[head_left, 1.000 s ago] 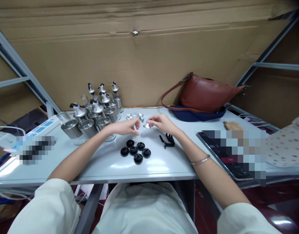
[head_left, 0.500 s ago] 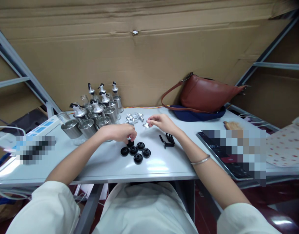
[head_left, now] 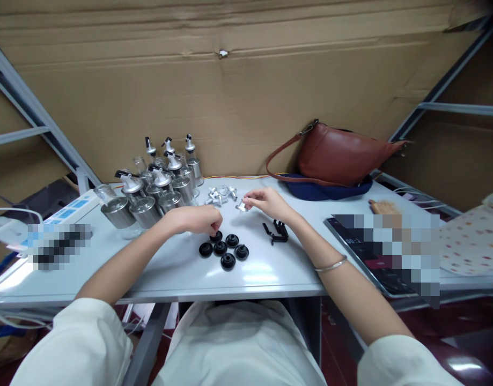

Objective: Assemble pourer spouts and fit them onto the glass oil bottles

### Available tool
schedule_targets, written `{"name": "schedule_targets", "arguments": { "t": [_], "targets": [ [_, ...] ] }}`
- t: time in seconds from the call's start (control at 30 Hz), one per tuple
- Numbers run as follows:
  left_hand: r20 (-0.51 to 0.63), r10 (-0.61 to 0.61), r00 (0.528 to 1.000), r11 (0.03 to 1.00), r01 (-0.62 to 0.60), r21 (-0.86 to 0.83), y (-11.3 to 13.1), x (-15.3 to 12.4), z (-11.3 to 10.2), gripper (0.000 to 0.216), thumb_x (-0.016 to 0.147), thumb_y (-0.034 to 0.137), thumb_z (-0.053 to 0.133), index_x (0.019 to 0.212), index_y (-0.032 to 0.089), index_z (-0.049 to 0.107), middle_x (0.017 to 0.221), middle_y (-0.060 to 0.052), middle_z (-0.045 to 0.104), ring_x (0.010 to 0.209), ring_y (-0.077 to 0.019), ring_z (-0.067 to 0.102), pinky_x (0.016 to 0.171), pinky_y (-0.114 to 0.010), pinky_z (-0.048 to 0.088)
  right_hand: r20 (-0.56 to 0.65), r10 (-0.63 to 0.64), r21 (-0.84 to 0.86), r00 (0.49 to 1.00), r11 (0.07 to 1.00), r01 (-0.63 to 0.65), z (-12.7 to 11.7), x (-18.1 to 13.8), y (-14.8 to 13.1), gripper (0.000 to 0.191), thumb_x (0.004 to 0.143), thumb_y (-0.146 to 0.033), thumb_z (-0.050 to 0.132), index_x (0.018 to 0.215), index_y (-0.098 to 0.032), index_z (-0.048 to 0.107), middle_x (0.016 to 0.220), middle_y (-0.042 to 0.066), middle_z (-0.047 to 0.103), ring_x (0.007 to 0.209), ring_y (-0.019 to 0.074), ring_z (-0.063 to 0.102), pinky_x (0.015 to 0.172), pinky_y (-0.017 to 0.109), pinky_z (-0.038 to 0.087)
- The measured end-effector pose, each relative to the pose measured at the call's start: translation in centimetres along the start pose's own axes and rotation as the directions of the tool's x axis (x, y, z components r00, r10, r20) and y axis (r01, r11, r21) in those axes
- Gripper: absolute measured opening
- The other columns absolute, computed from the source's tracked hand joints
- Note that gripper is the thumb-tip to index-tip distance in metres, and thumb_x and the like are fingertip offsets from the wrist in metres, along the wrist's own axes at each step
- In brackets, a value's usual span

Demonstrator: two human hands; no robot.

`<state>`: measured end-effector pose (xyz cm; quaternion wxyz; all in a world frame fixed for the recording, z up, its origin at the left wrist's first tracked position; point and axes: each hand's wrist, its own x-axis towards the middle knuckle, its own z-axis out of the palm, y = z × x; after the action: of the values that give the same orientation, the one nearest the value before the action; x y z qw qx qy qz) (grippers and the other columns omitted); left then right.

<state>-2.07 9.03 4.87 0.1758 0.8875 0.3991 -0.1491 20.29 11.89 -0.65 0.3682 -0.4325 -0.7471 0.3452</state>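
1. While the right hand (head_left: 266,202) has hardly shifted in the head view, the left hand (head_left: 198,219) has come away from it. A second ago both sat close together at the metal pourer spout (head_left: 241,206). Now the left hand is lower and nearer the body, over the black rubber stoppers (head_left: 230,251).
2. The left thumb and forefinger curl downward and close on the rear stopper (head_left: 216,236), at the back left of the group. The other fingers are tucked under. Whether that stopper has left the table (head_left: 182,273) cannot be told.
3. The right fingertips pinch the spout, holding it just above the table, between the loose pile of spouts (head_left: 221,195) and the black clips (head_left: 276,231).
4. The change leaves each hand with its own part, metal in the right and rubber in the left, near each other but apart. Four stoppers lie untouched.
5. Steel-sleeved oil bottles (head_left: 157,187) stand behind the left wrist, and a brown handbag (head_left: 343,153) lies far right.
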Motion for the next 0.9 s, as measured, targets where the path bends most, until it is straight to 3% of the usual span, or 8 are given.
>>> {"name": "schedule_targets", "arguments": {
  "t": [0.2,0.4,0.53,0.7,0.9],
  "targets": [
    [-0.021,-0.027,0.999,1.0,0.028,0.011,0.7,-0.2,-0.4,0.013,0.078,0.023,0.052,0.078,0.016,0.063,0.081,-0.005,0.059,0.07,-0.0157,0.049,0.059,-0.024,0.032,-0.003,-0.01,-0.03,1.0,1.0,0.01,-0.1,0.0,0.0,0.023,0.076,-0.036,0.06,0.075,-0.014,0.069,0.067,0.004,0.071,0.065,0.0169,0.065,0.069,0.027,0.047],
    [-0.13,0.113,0.985,0.989,-0.124,-0.085,0.0,0.6,-0.4,0.014,0.081,0.022,0.049,0.083,0.016,0.061,0.081,-0.003,0.06,0.071,-0.0146,0.05,0.063,-0.023,0.034,-0.056,0.006,-0.099,0.998,0.995,-0.012,-0.3,0.0,-0.1,0.022,0.078,-0.033,0.059,0.076,-0.014,0.07,0.067,0.005,0.072,0.065,0.017,0.066,0.068,0.026,0.047],
    [-0.21,0.117,0.971,0.971,-0.156,-0.18,-0.4,1.6,-0.2,0.013,0.083,0.023,0.047,0.082,0.016,0.058,0.073,-0.001,0.057,0.063,-0.0129,0.047,0.059,-0.024,0.033,-0.086,0.019,-0.109,0.996,0.994,-0.028,-0.4,0.1,0.1,0.02,0.078,-0.032,0.06,0.077,-0.014,0.07,0.067,0.005,0.072,0.065,0.0171,0.067,0.067,0.026,0.048],
    [-0.455,0.015,0.89,0.94,-0.167,-0.297,-0.2,3.9,1.7,0.012,0.085,0.024,0.047,0.079,0.016,0.055,0.067,0.0,0.055,0.062,-0.013,0.047,0.063,-0.025,0.035,-0.132,0.01,-0.133,0.991,0.991,-0.028,-0.6,0.2,0.4,0.018,0.078,-0.03,0.06,0.074,-0.015,0.069,0.066,0.005,0.072,0.065,0.0173,0.067,0.067,0.027,0.049],
    [-0.574,-0.104,0.813,0.816,-0.26,-0.516,-0.5,6.4,4.7,0.012,0.085,0.027,0.049,0.081,0.016,0.053,0.069,0.0,0.058,0.064,-0.013,0.051,0.063,-0.025,0.037,-0.189,0.029,-0.142,0.982,0.988,-0.056,-0.9,0.2,0.5,0.017,0.078,-0.03,0.06,0.075,-0.015,0.068,0.067,0.006,0.072,0.067,0.0192,0.068,0.067,0.028,0.049]
  ]
}}
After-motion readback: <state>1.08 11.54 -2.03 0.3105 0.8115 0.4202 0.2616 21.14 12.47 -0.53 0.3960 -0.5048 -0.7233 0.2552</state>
